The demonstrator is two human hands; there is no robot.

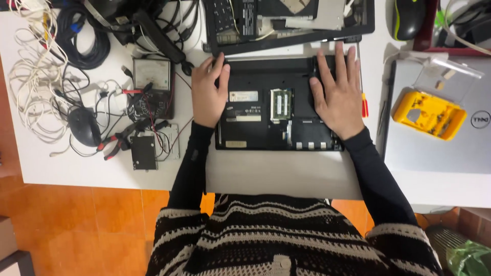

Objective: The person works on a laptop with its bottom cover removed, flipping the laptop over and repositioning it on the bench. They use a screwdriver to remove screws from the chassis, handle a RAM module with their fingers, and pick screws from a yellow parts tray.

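Head view: black laptop (pixel 266 115) lying bottom-up on white desk (pixel 286 174), near the front edge, centred before the body. Memory cover off, green memory sticks (pixel 281 104) exposed mid-base. Left hand (pixel 209 94) flat on the laptop's left rim, fingers (pixel 219 64) stretched toward the far left corner, gripping nothing. Right hand (pixel 337 94) palm-down on the right half of the base, fingers (pixel 338 56) spread and extended to the far edge, also holding nothing. Just right of that hand, a screwdriver (pixel 363 102) with red-yellow handle, lying along the laptop's side. Beyond the laptop, a stripped black laptop frame (pixel 289 25) with keyboard part and metal plate. Far right: silver closed laptop (pixel 440 148) carrying a yellow bit case (pixel 428 115) with clear lid open. Black mouse (pixel 408 18) at top right. Left of the hands: analog meter (pixel 152 84) with red and black leads, pliers (pixel 115 143) with red grips, a small drive (pixel 143 152), another black mouse (pixel 84 127), tangled white and black cables (pixel 36 76).
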